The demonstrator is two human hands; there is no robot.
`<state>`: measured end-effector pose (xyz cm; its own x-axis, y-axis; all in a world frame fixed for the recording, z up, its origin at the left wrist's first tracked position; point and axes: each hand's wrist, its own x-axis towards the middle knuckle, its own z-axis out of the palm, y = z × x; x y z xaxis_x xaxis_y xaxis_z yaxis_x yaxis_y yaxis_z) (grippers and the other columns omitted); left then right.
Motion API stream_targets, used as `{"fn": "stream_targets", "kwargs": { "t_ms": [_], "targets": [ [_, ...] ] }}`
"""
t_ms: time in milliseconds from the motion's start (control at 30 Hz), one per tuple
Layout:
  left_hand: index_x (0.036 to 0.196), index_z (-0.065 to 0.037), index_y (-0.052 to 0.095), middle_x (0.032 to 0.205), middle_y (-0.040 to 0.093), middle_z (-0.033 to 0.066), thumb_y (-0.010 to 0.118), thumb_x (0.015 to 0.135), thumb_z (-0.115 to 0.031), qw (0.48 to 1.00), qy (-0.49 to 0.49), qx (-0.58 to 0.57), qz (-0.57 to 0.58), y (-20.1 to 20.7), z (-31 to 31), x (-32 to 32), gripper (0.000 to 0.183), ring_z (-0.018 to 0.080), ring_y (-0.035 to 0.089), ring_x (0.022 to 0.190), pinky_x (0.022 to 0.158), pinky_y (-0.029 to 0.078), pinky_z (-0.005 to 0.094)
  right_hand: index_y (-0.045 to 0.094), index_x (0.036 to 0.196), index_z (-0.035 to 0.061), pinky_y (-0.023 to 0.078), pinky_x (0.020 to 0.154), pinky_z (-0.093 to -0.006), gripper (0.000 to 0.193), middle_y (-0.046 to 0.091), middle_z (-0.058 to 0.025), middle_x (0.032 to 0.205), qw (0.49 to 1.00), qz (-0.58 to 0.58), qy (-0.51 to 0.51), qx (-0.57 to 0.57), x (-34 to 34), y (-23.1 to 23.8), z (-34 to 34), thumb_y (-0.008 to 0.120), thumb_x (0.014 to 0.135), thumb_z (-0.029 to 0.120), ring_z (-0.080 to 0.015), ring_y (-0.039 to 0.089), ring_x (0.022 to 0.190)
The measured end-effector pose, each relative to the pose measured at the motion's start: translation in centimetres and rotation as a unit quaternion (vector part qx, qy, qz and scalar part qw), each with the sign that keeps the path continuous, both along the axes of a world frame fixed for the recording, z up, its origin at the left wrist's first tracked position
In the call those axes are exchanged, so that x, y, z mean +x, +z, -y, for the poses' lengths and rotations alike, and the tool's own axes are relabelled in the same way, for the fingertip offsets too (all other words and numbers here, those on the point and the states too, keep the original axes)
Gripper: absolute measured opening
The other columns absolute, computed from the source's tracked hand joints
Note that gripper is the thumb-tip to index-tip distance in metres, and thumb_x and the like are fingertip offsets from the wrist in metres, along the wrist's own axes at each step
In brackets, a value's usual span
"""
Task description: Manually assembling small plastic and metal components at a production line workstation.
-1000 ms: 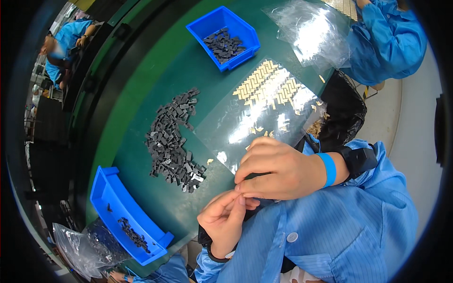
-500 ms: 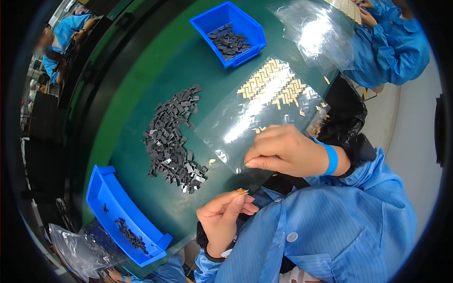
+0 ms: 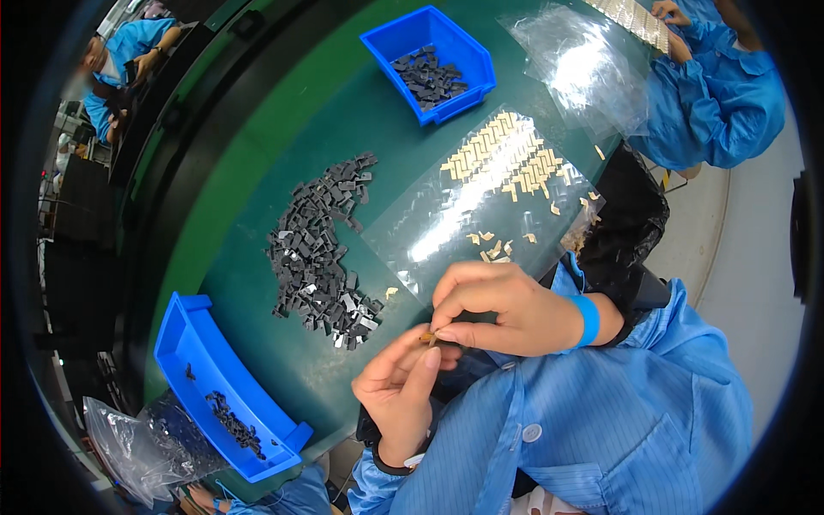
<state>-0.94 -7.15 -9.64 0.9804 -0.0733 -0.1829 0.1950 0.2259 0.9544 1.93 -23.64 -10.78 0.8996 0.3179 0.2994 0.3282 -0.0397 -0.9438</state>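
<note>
My left hand [image 3: 399, 390] pinches a small yellow-brown piece [image 3: 427, 338] between thumb and fingers. From the right, the thumb and index finger of my right hand [image 3: 506, 311] close on that same piece; its exact shape is partly covered by the fingertips. Just beyond the hands lies a clear plastic sheet [image 3: 390, 240], bearing rows of small cream-coloured pieces [image 3: 489, 148]. Several loose cream pieces [image 3: 494, 251] lie scattered on the sheet close to my right hand. A heap of dark grey rectangular pieces [image 3: 309, 249] spreads over the green table, left of the sheet.
One blue bin [image 3: 476, 101] with grey pieces stands at the far side; another blue bin [image 3: 236, 369] with small black pieces is at the near left. Stacked clear sheets [image 3: 549, 51] and a black bag [image 3: 631, 202] lie to the right. Other people in blue sit around.
My right hand has come down and left from above the plastic sheet to the piece in my left hand. Loose cream pieces on the sheet are now uncovered.
</note>
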Motion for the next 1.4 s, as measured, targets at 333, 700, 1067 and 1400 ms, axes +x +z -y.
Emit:
{"fn": "stream_targets", "kwargs": {
  "t_ms": [333, 700, 1067, 1400],
  "targets": [
    [0.088, 0.005, 0.066, 0.094, 0.057, 0.0121, 0.064, 0.077, 0.002, 0.991, 0.095, 0.02, 0.092, -1.1, -0.6, 0.0, 0.011, 0.014, 0.056, 0.076, 0.068, 0.046, 0.0229, 0.062, 0.079, 0.003, 0.046, 0.058, -0.0307, 0.007, 0.058, -0.0089, 0.074, 0.999, -0.009, -0.043, -0.02, 0.0, 0.6, -0.5, 0.06, 0.079, 0.01, -0.0238, 0.058, 0.065],
    [0.085, 0.005, 0.064, 0.094, 0.051, 0.0089, 0.06, 0.079, -0.002, 0.989, 0.07, 0.059, 0.116, -1.1, 0.3, 0.0, 0.01, 0.0158, 0.048, 0.087, 0.079, 0.039, 0.0271, 0.064, 0.086, 0.0001, 0.046, 0.065, -0.0269, 0.011, 0.062, -0.0087, 0.082, 0.994, -0.111, -0.016, 0.006, -0.4, 0.6, -1.0, 0.064, 0.08, 0.009, -0.0162, 0.059, 0.073],
    [0.085, 0.002, 0.065, 0.091, 0.05, 0.0082, 0.063, 0.073, 0.005, 0.967, 0.121, 0.126, 0.187, -1.1, -0.7, 0.2, 0.013, 0.0177, 0.051, 0.079, 0.07, 0.043, 0.0302, 0.061, 0.076, 0.0023, 0.044, 0.064, -0.0304, 0.003, 0.058, -0.0076, 0.073, 0.978, 0.03, -0.071, -0.192, 1.7, -0.2, 1.5, 0.062, 0.073, 0.003, -0.0213, 0.057, 0.069],
    [0.091, -0.007, 0.064, 0.084, 0.047, 0.0042, 0.067, 0.063, 0.005, 0.673, 0.014, 0.501, 0.544, -1.0, -2.7, 1.1, 0.032, 0.0194, 0.048, 0.068, 0.059, 0.035, 0.0336, 0.061, 0.082, 0.0032, 0.042, 0.065, -0.0272, 0.01, 0.058, -0.006, 0.078, 0.987, -0.143, 0.054, -0.049, 1.8, 0.7, 0.4, 0.062, 0.082, 0.013, -0.0165, 0.053, 0.071]
  ]
}}
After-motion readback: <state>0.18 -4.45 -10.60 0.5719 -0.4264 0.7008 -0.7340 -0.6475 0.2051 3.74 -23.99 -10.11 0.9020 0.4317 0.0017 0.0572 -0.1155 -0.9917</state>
